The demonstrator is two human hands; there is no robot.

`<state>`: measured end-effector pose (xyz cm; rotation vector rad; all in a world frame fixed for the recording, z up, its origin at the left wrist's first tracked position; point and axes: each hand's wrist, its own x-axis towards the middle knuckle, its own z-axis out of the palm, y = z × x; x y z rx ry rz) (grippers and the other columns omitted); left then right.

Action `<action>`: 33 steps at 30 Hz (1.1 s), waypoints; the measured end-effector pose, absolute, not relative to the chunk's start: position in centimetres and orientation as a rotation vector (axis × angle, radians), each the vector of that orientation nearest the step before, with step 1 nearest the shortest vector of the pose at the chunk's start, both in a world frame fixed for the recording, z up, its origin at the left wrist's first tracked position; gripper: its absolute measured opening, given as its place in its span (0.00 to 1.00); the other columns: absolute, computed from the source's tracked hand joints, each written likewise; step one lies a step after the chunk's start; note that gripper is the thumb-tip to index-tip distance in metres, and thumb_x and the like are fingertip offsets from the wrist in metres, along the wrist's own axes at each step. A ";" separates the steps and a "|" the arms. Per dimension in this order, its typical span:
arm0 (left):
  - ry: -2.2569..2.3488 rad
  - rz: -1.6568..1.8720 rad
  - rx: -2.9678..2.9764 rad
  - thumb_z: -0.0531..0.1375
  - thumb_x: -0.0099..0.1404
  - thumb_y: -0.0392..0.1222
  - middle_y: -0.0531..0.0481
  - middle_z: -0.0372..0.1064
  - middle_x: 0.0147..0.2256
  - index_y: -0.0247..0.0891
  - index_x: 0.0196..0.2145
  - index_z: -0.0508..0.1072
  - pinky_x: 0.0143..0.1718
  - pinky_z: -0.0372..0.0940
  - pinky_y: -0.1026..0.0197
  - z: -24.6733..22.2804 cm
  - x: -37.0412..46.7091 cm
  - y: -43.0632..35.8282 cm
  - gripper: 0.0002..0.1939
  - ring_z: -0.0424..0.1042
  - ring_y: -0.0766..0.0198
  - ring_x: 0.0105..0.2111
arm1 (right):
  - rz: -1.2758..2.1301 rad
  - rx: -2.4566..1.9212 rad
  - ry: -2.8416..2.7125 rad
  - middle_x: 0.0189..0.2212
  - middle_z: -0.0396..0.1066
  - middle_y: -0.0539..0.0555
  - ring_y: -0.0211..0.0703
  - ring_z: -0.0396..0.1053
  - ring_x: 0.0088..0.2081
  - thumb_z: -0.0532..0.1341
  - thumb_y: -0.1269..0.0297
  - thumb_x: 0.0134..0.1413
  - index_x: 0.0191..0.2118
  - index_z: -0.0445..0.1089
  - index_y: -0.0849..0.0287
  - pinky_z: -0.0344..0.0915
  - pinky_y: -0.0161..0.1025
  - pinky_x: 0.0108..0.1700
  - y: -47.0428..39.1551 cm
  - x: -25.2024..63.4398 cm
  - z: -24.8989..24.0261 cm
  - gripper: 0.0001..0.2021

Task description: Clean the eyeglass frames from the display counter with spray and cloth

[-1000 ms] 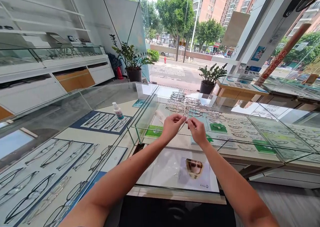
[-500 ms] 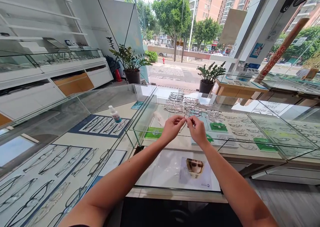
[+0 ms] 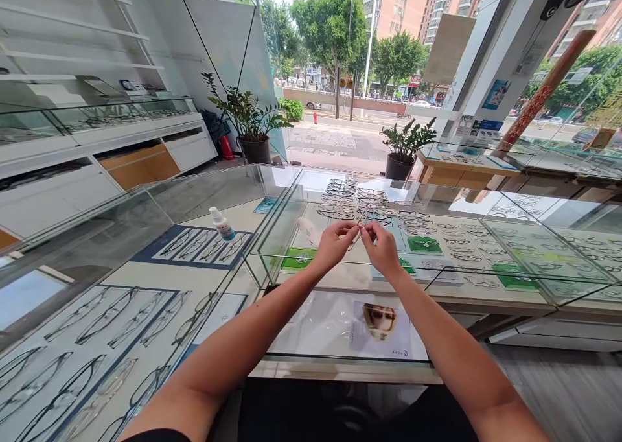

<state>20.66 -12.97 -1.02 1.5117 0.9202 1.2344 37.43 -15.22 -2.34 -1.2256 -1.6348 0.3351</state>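
Over the glass counter, my left hand point(image 3: 336, 244) and my right hand point(image 3: 381, 247) come together with fingertips pinched. Between them is a thin-rimmed pair of glasses point(image 3: 361, 217), mostly hidden by the fingers. One slim part of it sticks up past the fingertips, and another slants down below my left fingers. Both hands are closed on it. Beneath and beyond them, rows of eyeglasses point(image 3: 340, 205) lie in the glass display case point(image 3: 286, 234). A white spray bottle point(image 3: 222, 225) with a blue label stands to the left of my hands.
More eyeglasses point(image 3: 107, 315) lie on trays under the left glass top. A leaflet with a sunglasses picture point(image 3: 380, 328) lies near the front edge. Green cards point(image 3: 424, 245) sit inside the case. Potted plants point(image 3: 255, 150) stand by the shop entrance.
The camera view has shifted slightly. My hands stay together over the counter, and the thin glasses between the fingertips are tilted a little differently.
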 end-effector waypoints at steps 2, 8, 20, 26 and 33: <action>0.911 1.239 1.519 0.72 0.61 0.66 0.42 0.81 0.41 0.38 0.38 0.82 0.38 0.76 0.58 -1.1 20.7 -12.9 0.26 0.78 0.56 0.40 | 0.330 -1.226 -1.631 0.26 0.69 0.47 0.42 0.64 0.28 0.57 0.49 0.72 0.36 0.66 0.51 0.59 0.40 0.35 -15.2 37.5 -2.4 0.14; 0.941 1.279 1.542 0.70 0.63 0.66 0.42 0.81 0.42 0.38 0.39 0.82 0.38 0.77 0.58 -1.3 20.7 -12.4 0.26 0.78 0.57 0.40 | 0.284 -1.262 -1.587 0.25 0.70 0.47 0.42 0.64 0.27 0.57 0.51 0.70 0.35 0.67 0.51 0.60 0.40 0.35 -15.2 38.0 -1.9 0.13; 0.959 1.261 1.521 0.70 0.62 0.66 0.41 0.81 0.42 0.38 0.39 0.82 0.36 0.76 0.60 -1.6 20.6 -12.4 0.26 0.79 0.56 0.42 | 0.002 -1.418 -1.413 0.54 0.82 0.62 0.53 0.80 0.43 0.58 0.49 0.72 0.61 0.66 0.55 0.72 0.47 0.47 -15.3 39.6 -0.5 0.20; 0.895 1.238 1.534 0.71 0.61 0.67 0.44 0.79 0.38 0.38 0.39 0.81 0.35 0.77 0.59 -1.2 21.0 -13.4 0.27 0.78 0.58 0.39 | -0.098 -1.366 -1.531 0.61 0.72 0.67 0.61 0.75 0.58 0.62 0.45 0.70 0.64 0.61 0.54 0.73 0.58 0.61 -15.2 38.9 -1.3 0.26; 0.862 1.264 1.574 0.71 0.64 0.65 0.45 0.79 0.37 0.38 0.37 0.81 0.33 0.75 0.60 -1.2 21.2 -13.6 0.24 0.77 0.59 0.37 | -0.170 -1.323 -1.522 0.59 0.71 0.66 0.60 0.74 0.57 0.63 0.48 0.71 0.63 0.60 0.53 0.73 0.59 0.61 -14.6 39.3 -1.9 0.24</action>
